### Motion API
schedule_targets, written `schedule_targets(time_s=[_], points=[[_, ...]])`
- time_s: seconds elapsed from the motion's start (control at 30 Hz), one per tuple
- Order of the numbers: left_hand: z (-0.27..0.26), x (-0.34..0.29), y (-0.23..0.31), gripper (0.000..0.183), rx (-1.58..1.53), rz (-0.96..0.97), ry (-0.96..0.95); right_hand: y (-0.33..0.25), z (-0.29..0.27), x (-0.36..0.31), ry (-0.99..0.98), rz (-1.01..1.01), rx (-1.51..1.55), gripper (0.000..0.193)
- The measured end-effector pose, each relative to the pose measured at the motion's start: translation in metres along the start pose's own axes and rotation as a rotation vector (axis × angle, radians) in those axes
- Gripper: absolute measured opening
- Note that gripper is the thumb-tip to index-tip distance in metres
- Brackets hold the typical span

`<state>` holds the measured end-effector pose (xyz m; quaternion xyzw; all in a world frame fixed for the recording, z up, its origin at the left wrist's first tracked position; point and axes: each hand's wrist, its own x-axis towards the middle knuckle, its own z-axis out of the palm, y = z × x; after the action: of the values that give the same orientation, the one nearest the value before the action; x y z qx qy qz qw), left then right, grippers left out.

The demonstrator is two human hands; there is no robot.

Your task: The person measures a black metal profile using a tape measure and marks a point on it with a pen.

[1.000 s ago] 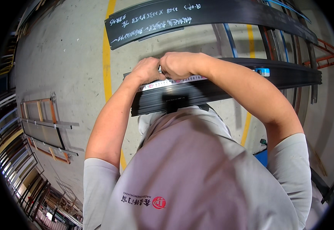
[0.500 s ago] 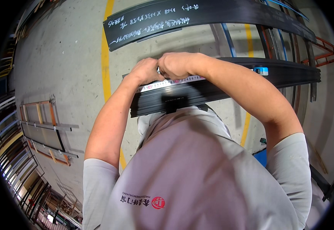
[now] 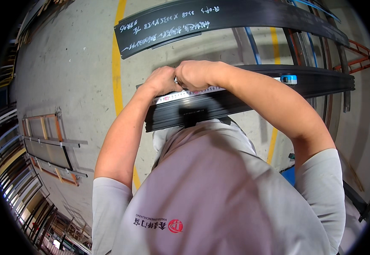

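Note:
A long black ribbed profile (image 3: 166, 117) lies crosswise in front of my body. Along its top runs the white blade of a tape measure (image 3: 173, 98), pulled out from a blue case (image 3: 290, 79) that rests further right on the profile. My left hand (image 3: 161, 80) is closed near the profile's left end, at the blade's upper edge. Pressed close beside it, my right hand (image 3: 197, 73) is also closed, its fingers curled down by the blade. Whatever sits between the fingers of either hand is hidden. My right forearm covers part of the blade.
Beyond lies a wide black panel (image 3: 244, 15) with white handwriting. Orange metal stands (image 3: 359, 57) and crossbars are at the right. On the floor at left are wooden-and-metal frames (image 3: 49, 144); racked long profiles (image 3: 13, 170) line the far left. Yellow lines (image 3: 116, 80) mark the floor.
Almost nothing differs. The hands stay together at the same spot on the blade, while the view has shifted very slightly.

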<state>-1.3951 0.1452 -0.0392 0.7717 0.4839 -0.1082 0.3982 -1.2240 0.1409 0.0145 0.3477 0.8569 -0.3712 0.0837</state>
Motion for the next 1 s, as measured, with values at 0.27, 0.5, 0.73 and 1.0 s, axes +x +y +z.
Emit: schedule_targets(time_s=[0.27,0.5,0.73,1.0], points=[[0.000,-0.001,0.000,0.046,-0.001,-0.017,-0.003,0.003,0.005,0.006,-0.012,-0.025,-0.045,0.007],[-0.001,-0.004,0.002,0.046,-0.005,-0.037,0.020,0.000,0.006,0.009,-0.009,0.003,-0.096,0.007],[-0.003,-0.004,0.005,0.045,0.003,-0.031,0.003,0.000,0.003,0.007,-0.026,0.001,-0.090,0.009],[0.007,0.005,-0.012,0.044,-0.058,0.096,0.049,0.009,0.003,-0.002,0.077,-0.062,0.285,0.013]])
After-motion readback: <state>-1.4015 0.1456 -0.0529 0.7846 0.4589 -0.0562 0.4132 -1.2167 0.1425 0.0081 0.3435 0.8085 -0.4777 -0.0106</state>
